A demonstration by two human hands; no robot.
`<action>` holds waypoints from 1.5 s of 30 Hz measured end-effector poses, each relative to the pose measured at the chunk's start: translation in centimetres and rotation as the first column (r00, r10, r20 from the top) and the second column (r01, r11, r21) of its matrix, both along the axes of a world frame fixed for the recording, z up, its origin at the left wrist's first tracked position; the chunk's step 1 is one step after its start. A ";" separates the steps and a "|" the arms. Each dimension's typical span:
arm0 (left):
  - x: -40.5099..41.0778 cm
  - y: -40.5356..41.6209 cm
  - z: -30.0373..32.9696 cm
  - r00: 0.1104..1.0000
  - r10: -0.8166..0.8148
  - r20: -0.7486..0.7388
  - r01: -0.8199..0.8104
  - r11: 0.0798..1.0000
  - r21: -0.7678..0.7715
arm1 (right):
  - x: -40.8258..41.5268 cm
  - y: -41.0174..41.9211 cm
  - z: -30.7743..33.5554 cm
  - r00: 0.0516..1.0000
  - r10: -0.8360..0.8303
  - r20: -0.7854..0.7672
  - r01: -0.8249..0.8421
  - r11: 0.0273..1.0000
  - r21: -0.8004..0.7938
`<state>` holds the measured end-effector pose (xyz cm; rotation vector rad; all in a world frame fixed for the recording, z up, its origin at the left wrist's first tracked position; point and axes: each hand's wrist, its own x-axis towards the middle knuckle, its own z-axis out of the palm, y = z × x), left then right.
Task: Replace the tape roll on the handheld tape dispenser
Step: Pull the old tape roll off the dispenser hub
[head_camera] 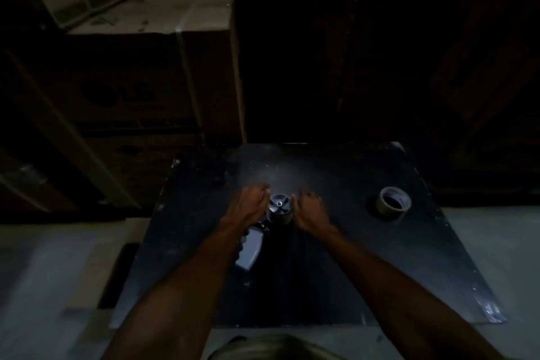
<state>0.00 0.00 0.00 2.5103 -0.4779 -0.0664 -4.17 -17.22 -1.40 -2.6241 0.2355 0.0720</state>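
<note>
With the tape dispenser (264,226) lying on the dark board (350,257), the left hand (251,203) and right hand (309,209), fingers extended, are flanking its bare hub (280,207), apparently awaiting the tape roll (393,203) lying well apart to the right.

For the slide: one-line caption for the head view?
Both hands, left and right, flank the tape dispenser's hub; tape roll sits apart on the dark board.

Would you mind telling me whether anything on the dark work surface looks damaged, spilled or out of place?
Nothing stands out. The tape dispenser lies on the dark mat with its bare spool hub facing up, between the left hand and right hand. The tape roll lies flat, apart to the right. The dim light hides fine damage.
</note>
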 end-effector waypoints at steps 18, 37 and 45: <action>3.5 -3.1 -5.1 0.945 0.013 -0.326 -0.001 0.999 0.037 | 3.4 2.0 -4.9 0.955 -0.186 -0.232 0.233 0.953 0.195; 6.3 -3.3 -8.0 0.807 0.186 -0.560 -0.285 0.954 -0.094 | 6.1 0.8 -6.7 0.843 -0.364 -0.396 0.508 0.780 0.366; 7.0 -3.3 -8.1 0.793 0.182 -0.581 -0.289 0.952 -0.097 | 7.2 0.6 -8.6 0.783 -0.422 -0.457 0.613 0.650 0.449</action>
